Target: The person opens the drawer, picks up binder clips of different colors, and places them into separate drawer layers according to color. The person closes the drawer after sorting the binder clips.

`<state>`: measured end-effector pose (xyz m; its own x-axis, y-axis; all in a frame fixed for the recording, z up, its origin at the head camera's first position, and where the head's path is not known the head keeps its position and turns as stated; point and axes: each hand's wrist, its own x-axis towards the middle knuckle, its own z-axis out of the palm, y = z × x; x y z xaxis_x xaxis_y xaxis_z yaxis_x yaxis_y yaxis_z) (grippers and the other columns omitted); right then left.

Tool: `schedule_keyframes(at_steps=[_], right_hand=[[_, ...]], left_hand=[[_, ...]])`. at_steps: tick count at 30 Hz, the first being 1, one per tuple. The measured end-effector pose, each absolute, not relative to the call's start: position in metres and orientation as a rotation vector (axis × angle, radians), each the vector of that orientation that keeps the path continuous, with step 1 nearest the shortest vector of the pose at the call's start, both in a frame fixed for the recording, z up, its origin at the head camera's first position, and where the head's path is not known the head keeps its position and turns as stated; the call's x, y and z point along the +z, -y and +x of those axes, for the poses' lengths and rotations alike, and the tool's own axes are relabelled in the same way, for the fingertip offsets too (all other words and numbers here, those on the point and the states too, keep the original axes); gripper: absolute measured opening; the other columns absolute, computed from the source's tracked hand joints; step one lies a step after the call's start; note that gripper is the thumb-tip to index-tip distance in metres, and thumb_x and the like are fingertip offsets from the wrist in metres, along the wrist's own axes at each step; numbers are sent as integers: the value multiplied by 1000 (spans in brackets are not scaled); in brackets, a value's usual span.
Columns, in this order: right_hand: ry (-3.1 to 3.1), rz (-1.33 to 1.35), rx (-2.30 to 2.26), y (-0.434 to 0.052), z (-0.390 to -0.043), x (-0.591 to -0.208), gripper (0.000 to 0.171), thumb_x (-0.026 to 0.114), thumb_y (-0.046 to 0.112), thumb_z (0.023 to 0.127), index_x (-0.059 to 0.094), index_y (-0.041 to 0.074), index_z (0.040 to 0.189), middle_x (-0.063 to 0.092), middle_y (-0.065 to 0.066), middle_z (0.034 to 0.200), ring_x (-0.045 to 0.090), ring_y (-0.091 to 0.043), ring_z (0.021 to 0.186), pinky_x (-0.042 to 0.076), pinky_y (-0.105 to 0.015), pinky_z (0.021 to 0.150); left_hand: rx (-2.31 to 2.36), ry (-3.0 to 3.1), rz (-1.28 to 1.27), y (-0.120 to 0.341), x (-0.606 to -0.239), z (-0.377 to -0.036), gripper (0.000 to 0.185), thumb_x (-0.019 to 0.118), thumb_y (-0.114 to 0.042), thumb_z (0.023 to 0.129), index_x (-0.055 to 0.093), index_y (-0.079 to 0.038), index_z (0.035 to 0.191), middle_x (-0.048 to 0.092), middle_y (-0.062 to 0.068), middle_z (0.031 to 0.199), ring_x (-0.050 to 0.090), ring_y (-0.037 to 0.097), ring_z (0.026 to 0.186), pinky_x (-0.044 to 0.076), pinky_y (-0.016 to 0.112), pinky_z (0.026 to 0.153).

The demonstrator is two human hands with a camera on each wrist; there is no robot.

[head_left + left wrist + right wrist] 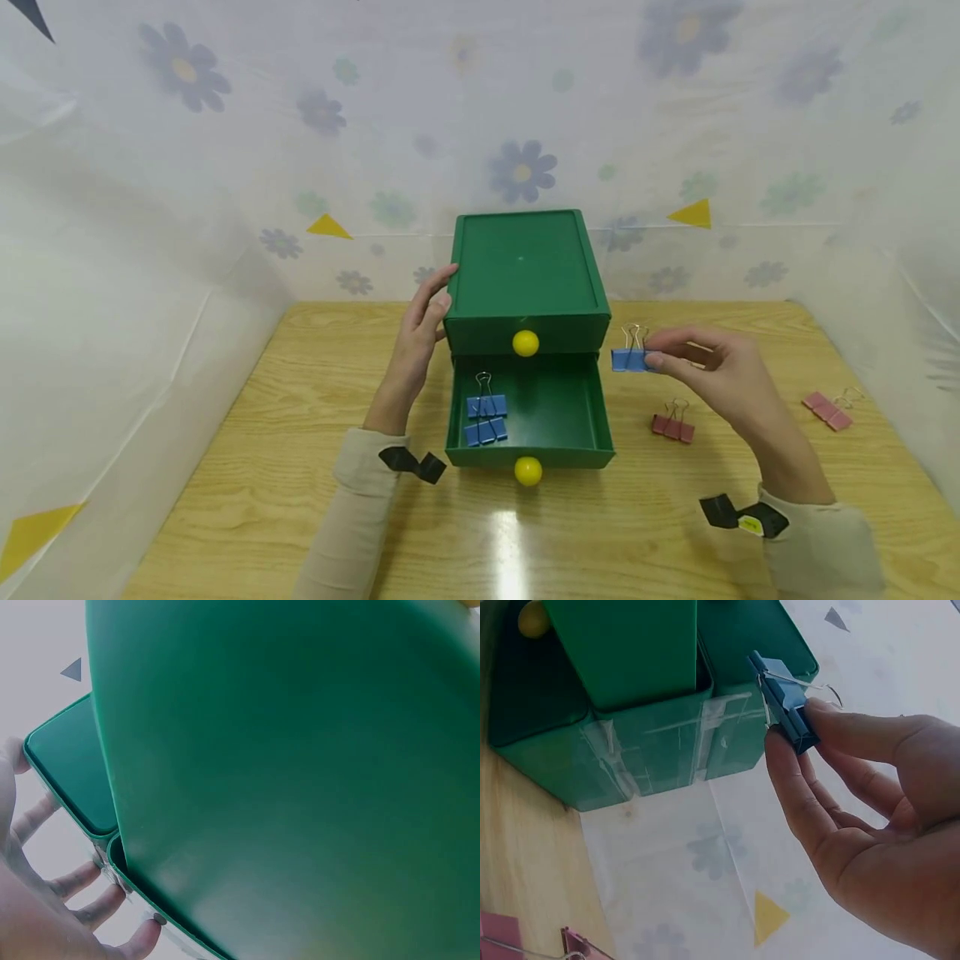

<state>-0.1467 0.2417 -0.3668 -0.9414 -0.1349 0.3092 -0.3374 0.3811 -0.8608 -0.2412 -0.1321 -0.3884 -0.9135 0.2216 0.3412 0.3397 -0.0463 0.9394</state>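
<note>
A green drawer box (525, 267) with yellow knobs stands on the table, its lower drawer (555, 408) pulled out. Two blue binder clips (486, 432) lie inside that drawer at the left. My left hand (420, 342) rests against the box's left side; in the left wrist view its fingers (101, 907) are spread along the wall. Right of the box, my right hand (712, 367) pinches another blue binder clip (628, 360) between thumb and fingers, above the table. The right wrist view shows this clip (786, 705) at the fingertips, with its wire handles standing out.
A dark pink binder clip (672, 428) lies on the wooden table (285, 467) below my right hand. Another pink clip (827, 411) lies near the table's right edge. Clear tape (615, 757) runs down the box's side. White flowered sheeting (420, 100) surrounds the table.
</note>
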Motion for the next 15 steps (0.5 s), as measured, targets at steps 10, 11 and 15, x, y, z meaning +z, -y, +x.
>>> schedule_keyframes(at_steps=[10,11,15], right_hand=[[2501,538,1613,-225,-147,-371,11,74,5,94,76,5,105,73,-6,106,73,-14,96,57,-23,81],[2507,545,1614,-224,-147,-371,11,74,6,94,76,5,105,73,-6,106,73,-14,95,58,-24,80],[2524,590,1616,-222,-147,-371,10,74,3,94,76,5,103,72,-6,103,74,-16,89,58,-25,78]], left_hand=[[-2118,2110,-619,132,-388,-241,48,44,-35,108,47,-28,155,40,-3,155,46,25,137,39,66,105],[-2117,2111,-620,132,-388,-241,48,44,-37,107,47,-28,155,40,-3,155,46,25,137,39,66,105],[-2116,2114,-625,132,-388,-241,49,45,-38,107,46,-28,155,40,-3,155,46,26,137,39,66,104]])
